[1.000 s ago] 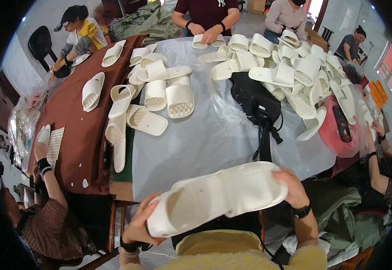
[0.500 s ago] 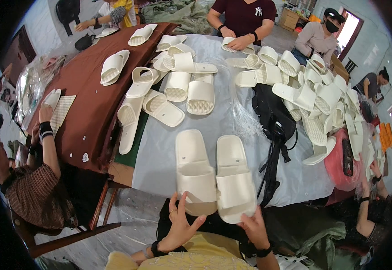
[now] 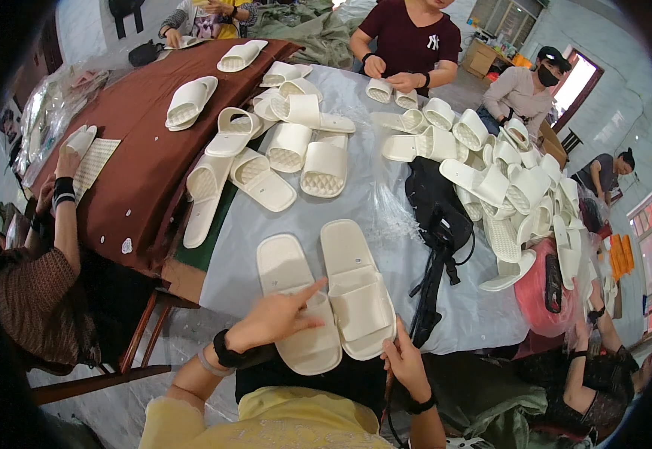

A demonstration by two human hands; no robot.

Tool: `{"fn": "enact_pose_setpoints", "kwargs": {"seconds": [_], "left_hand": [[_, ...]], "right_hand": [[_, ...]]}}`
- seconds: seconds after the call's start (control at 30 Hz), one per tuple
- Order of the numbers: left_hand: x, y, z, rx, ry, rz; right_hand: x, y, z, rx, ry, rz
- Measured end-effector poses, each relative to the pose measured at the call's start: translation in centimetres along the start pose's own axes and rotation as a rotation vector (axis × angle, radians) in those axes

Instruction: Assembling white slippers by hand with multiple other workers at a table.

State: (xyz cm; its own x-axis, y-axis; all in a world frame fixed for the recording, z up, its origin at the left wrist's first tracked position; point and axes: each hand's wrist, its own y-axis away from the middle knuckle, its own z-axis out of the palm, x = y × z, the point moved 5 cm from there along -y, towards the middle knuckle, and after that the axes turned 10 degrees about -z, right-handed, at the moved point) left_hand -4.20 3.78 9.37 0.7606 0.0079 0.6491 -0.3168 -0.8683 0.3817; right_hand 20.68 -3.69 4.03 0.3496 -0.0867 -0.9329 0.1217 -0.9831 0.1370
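Observation:
Two white slide slippers lie side by side at the table's near edge, toes toward me. Over the left slipper [image 3: 312, 350] is my left hand [image 3: 277, 320], its index finger stretched out toward the gap between the two; it holds nothing. My right hand [image 3: 407, 365] has its thumb and fingers at the toe edge of the right slipper [image 3: 357, 288], closed on that edge. The fingers under the toe are partly hidden. Small dark marks show on the heel parts of both insoles.
Slippers lie loose at the left of the grey-covered table [image 3: 229, 273], and a large slipper pile [image 3: 524, 183] stands at the right. A black bag [image 3: 440, 206] and a pink plastic bag [image 3: 539, 288] lie nearby. Co-workers handle slippers around the tables, one beside a brown-covered table [image 3: 139, 165].
My left hand has moved from the toe edge up over the left slipper. The slippers have shifted: the left one sits lower and the right one higher. The view has shifted slightly.

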Motion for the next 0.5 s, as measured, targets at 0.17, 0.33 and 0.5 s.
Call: {"fn": "enact_pose_setpoints", "kwargs": {"seconds": [0.17, 0.33, 0.5], "left_hand": [[-0.3, -2.1, 3.2, -0.173, 0.181, 0.256], [0.0, -3.0, 4.0, -0.324, 0.284, 0.128], [2.0, 2.0, 3.2, -0.253, 0.809, -0.011]], "right_hand": [[1.1, -1.0, -0.7, -0.042, -0.12, 0.039], [1.2, -1.0, -1.7, -0.072, -0.16, 0.056], [-1.5, -1.9, -6.3, 0.077, -0.14, 0.003]]}}
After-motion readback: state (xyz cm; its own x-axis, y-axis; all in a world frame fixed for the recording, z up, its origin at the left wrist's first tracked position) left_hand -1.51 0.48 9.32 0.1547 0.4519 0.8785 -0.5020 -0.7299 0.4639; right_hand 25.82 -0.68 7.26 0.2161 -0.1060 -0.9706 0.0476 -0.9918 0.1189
